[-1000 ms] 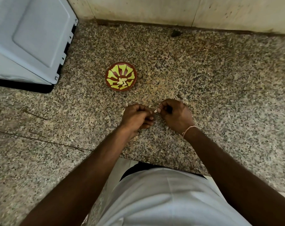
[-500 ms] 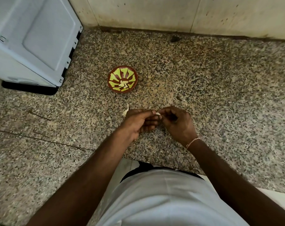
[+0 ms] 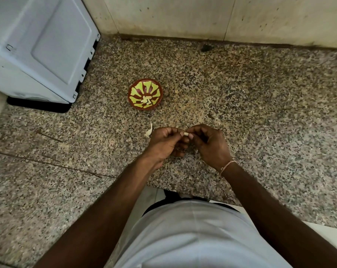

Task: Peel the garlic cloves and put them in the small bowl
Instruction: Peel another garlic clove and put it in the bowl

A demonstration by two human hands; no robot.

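Both my left hand (image 3: 164, 143) and right hand (image 3: 210, 142) pinch one garlic clove (image 3: 186, 134) between fingertips above the table's near edge; peeled cloves (image 3: 146, 100) lie in the small bowl (image 3: 132, 93) toward the far edge.

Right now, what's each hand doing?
Left hand: fingertips pinching the garlic clove.
Right hand: pinching the same clove's other end.

Left hand (image 3: 163, 144) and right hand (image 3: 208, 144) have rotated slightly, knuckles lower. The garlic clove (image 3: 186, 134) pinched between the fingertips now shows more plainly.
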